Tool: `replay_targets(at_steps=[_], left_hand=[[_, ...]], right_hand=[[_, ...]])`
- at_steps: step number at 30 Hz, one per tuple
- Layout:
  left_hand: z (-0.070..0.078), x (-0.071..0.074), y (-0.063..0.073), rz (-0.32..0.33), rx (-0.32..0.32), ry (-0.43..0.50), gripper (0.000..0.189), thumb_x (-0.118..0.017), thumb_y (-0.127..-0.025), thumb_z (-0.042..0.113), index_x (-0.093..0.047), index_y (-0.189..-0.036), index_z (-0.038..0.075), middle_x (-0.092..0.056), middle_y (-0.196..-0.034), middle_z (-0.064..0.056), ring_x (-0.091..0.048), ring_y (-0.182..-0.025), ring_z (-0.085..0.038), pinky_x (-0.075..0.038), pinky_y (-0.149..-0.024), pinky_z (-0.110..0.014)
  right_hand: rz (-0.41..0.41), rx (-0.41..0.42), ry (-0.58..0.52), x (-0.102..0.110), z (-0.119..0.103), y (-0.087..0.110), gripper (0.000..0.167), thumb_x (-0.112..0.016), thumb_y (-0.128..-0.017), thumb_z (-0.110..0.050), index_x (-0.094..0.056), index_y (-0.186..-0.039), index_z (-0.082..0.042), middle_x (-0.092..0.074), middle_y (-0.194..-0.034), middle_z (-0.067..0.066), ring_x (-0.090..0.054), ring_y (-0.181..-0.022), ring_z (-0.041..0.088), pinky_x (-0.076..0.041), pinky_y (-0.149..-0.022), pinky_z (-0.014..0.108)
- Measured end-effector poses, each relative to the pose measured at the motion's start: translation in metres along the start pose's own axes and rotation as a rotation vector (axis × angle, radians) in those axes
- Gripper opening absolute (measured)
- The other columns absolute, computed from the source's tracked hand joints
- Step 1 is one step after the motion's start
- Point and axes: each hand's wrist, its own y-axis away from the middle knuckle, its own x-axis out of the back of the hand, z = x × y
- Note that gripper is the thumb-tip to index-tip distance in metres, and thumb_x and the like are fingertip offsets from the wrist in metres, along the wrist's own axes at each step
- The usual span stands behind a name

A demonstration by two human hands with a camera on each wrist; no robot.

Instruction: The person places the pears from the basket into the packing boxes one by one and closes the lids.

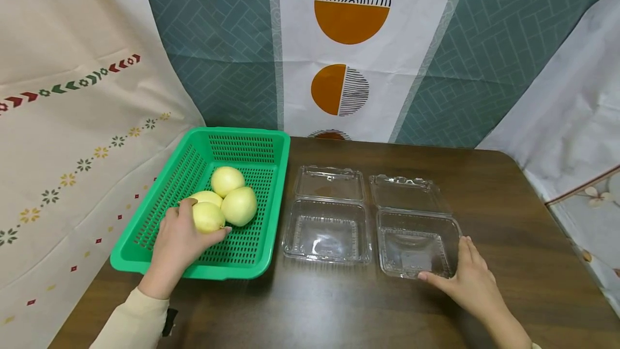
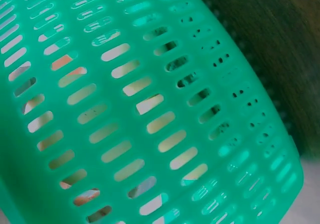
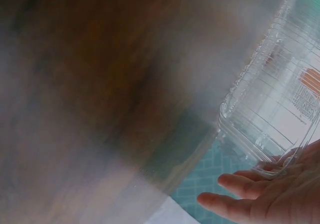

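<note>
In the head view my left hand (image 1: 180,236) reaches into the green basket (image 1: 269,203) and grips a pale yellow-green apple (image 1: 207,217), thumb on its near right side and fingers at its far left. Three similar apples lie against it: one at the back (image 1: 227,181), one to the right (image 1: 239,207), one partly hidden behind. At the near right corner of the right-hand clear plastic clamshell box (image 1: 411,246), my right hand (image 1: 467,279) rests with thumb and fingers spread. The right wrist view shows its fingers (image 3: 235,206) extended beside the box wall (image 3: 260,134).
A second clear clamshell box (image 1: 326,230), lid folded back, stands between the basket and the right-hand box. Both sit on a dark wooden table (image 1: 339,306). Patterned cloth (image 1: 218,42) hangs behind and at the sides. Slotted basket wall (image 2: 150,104) fills most of the left wrist view.
</note>
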Motion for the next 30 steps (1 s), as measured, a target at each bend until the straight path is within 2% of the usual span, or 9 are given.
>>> replay_targets(at_steps=[9,17,26,30], left_hand=[[0.008,-0.004,0.001,0.089,-0.053,0.035,0.078,-0.081,-0.066,0.036,-0.045,-0.123,-0.004,-0.048,-0.106,-0.03,-0.047,-0.092,-0.044,-0.041,-0.065,-0.052],[0.013,-0.007,0.0,0.208,-0.168,0.059,0.076,-0.083,-0.062,0.032,-0.047,-0.119,-0.002,-0.049,-0.103,-0.027,-0.047,-0.09,-0.039,-0.04,-0.066,-0.051],[0.02,-0.005,0.0,0.238,-0.215,0.055,0.077,-0.083,-0.06,0.032,-0.048,-0.119,-0.003,-0.049,-0.103,-0.027,-0.047,-0.091,-0.039,-0.04,-0.065,-0.051],[0.024,-0.004,0.0,0.278,-0.246,0.093,0.08,-0.083,-0.058,0.031,-0.048,-0.121,-0.003,-0.049,-0.106,-0.027,-0.046,-0.094,-0.04,-0.038,-0.069,-0.051]], right_hand=[[-0.007,-0.012,0.011,0.002,0.001,-0.001,0.122,-0.077,-0.065,-0.06,-0.021,-0.139,0.019,-0.026,-0.141,0.043,-0.031,-0.119,0.063,-0.023,-0.087,0.08],[-0.027,-0.014,-0.007,0.002,0.001,-0.002,0.124,-0.075,-0.067,-0.061,-0.017,-0.141,0.019,-0.023,-0.142,0.043,-0.028,-0.122,0.063,-0.02,-0.09,0.079],[0.023,0.008,-0.023,0.0,-0.002,-0.004,0.122,-0.079,-0.062,-0.059,-0.024,-0.137,0.021,-0.028,-0.139,0.043,-0.032,-0.122,0.06,-0.025,-0.091,0.076],[0.01,0.008,-0.017,0.001,0.001,-0.003,0.123,-0.078,-0.064,-0.06,-0.022,-0.138,0.021,-0.027,-0.14,0.043,-0.031,-0.121,0.062,-0.025,-0.091,0.076]])
